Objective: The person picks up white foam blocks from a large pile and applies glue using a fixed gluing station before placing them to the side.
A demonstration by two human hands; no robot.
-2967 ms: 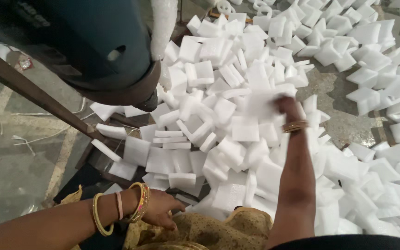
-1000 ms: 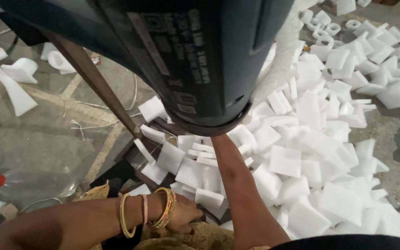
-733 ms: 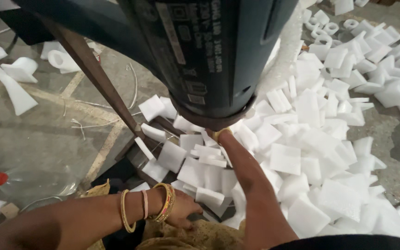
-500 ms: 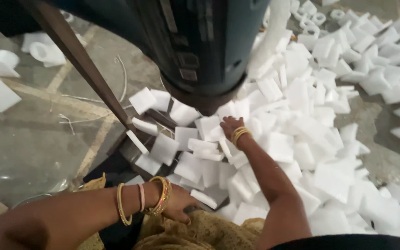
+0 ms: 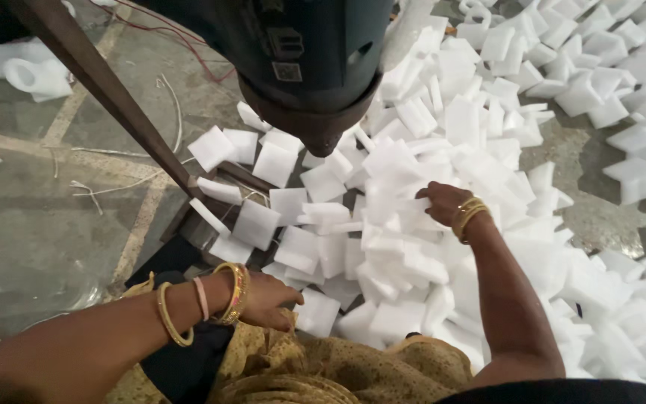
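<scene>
Nearest the camera: mustard patterned cloth (image 5: 338,370) w/ a dull woven look, draped over the lap, dark fabric beside it. Left hand (image 5: 267,299) rests at the cloth's upper edge, wrist ringed w/ gold and pink bangles (image 5: 222,293); fingers curl loosely downward, tips touching a flat white foam square (image 5: 317,313). Can't tell if it's actually gripped; looks more like resting on it.

Further out, right hand (image 5: 443,203), gold bangles at the wrist, is sunk into the foam pile (image 5: 413,247). Fingers bent, closed around the edge of a white foam piece (image 5: 401,196) at the top of the heap, mid-frame, just beyond the left hand's reach.

Foam pcs: matte white, soft-looking, mostly flat squares and rectangles w/ clean cut edges, stacked and tilted every which way. Pile runs right and up to the frame edge, thinning into scattered bits on the grey concrete floor (image 5: 39,217).

Left of the pile the floor is mostly bare, w/ pale joint lines, thin wires and a few foam offcuts.

Farthest and above: a dark blue-green machine body (image 5: 308,67), smooth rounded casing, hangs over the pile's far-left part and hides the foam under it. A rusty brown slanted bar (image 5: 114,97) crosses from top left down to the pile's left edge, hemming in that side.
</scene>
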